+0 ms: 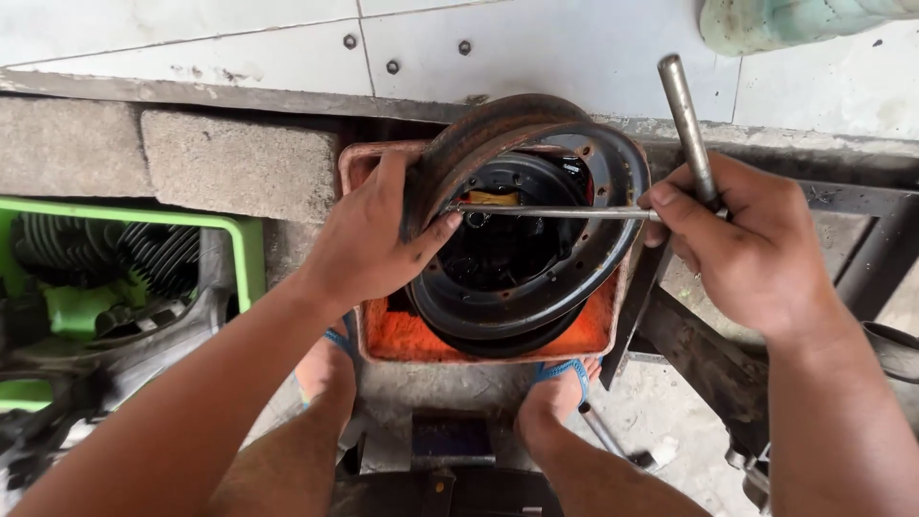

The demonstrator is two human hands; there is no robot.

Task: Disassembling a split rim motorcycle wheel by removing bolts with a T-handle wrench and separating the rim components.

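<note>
With the left hand (369, 239) clasped on the rusty wheel rim (531, 230) standing tilted in the orange tray (402, 335) and the right hand (747, 254) gripping the L-shaped wrench (613, 213), a slipping socket could likely bark knuckles against the rim's edge.

Green engine part (96, 278) (possibly finned), concrete blocks (239, 168)

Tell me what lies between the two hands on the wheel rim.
In the head view, a thin metal rod spans the rim opening from the left hand to the right hand; behind it sits the dark hub.
</note>
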